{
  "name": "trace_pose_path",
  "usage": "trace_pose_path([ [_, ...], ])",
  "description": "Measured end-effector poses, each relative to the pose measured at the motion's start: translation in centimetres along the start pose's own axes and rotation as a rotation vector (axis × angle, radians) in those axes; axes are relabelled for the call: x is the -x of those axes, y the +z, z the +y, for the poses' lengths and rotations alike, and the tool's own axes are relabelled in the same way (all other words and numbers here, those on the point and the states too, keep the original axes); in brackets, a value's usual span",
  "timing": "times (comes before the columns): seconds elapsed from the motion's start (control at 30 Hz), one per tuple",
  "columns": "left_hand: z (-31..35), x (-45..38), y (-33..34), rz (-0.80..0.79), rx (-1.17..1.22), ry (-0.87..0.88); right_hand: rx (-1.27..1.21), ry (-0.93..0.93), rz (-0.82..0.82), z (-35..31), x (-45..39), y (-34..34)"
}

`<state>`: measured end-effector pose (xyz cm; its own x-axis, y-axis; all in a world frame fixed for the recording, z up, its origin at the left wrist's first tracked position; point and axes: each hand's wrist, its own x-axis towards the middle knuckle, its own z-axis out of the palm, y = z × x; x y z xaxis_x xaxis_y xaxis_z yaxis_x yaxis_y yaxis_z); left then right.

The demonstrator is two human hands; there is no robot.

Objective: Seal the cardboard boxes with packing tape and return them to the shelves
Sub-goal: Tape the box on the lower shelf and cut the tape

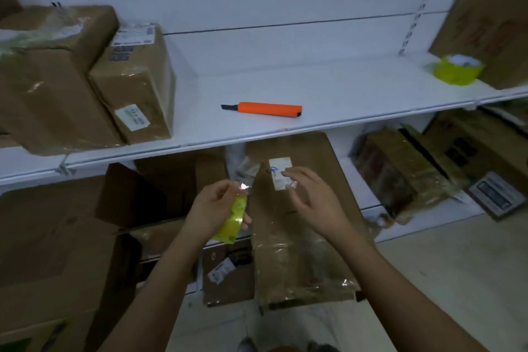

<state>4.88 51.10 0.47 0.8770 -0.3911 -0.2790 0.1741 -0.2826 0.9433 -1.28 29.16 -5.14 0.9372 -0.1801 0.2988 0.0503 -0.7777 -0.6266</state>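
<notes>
Left grip (217, 206) — yellow-green tape roll (233, 217)

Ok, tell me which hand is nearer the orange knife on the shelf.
Right. The right hand is just below the knife, slightly right; the left hand is lower and further left.

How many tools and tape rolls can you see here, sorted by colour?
Orange: 1, the knife lying on the upper shelf.
Yellow-green: 2, a tape roll gripped in the left hand and a second tape roll on the shelf at far right.
Total: 3.
The right hand holds nothing I can make out.
</notes>
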Motion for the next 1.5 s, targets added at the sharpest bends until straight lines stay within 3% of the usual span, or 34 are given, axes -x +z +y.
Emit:
trace_pose_path([
  [0.13,-1.8,0.7,2.7,0.109,-0.094,0.042,0.082,0.180,-0.270,3.0,4.5,-2.2],
  [0.3,-4.5,2.4,6.0,0.280,-0.285,-0.016,0.326,-0.054,-0.576,6.5,11.6,-1.5],
  [0.4,-5.5,3.7,7.4,0.321,-0.323,-0.029,0.504,-0.179,-0.594,8.9,14.2,-0.2],
  [0.53,-7.4,5.8,8.0,0.374,-0.393,-0.070,0.544,-0.138,-0.597,11.1,15.2,0.1],
  [0.7,-9.5,8.6,7.6,0.440,-0.314,-0.111,0.655,-0.207,-0.573,12.1,17.4,1.3],
  [0.8,-10.1,9.5,7.4,0.449,-0.324,-0.115,0.779,-0.229,-0.675,13.0,17.9,2.0],
  [0.93,-10.7,10.3,6.7,0.421,-0.327,-0.081,0.913,-0.116,-0.666,11.7,16.3,1.4],
  [1.1,-11.7,11.4,5.0,0.401,-0.309,-0.063,0.753,-0.106,-0.631,7.5,13.2,-1.4],
  [1.27,-11.0,12.9,3.5,0.569,-0.328,-0.017,0.708,-0.186,-0.606,3.4,13.1,-5.8],
  [1.4,-9.9,13.8,2.6,0.563,-0.380,0.052,0.727,-0.219,-0.462,0.5,12.4,-9.3],
  [1.5,-8.7,14.8,2.4,0.520,-0.387,0.144,0.715,-0.311,-0.176,-1.4,10.8,-11.8],
])
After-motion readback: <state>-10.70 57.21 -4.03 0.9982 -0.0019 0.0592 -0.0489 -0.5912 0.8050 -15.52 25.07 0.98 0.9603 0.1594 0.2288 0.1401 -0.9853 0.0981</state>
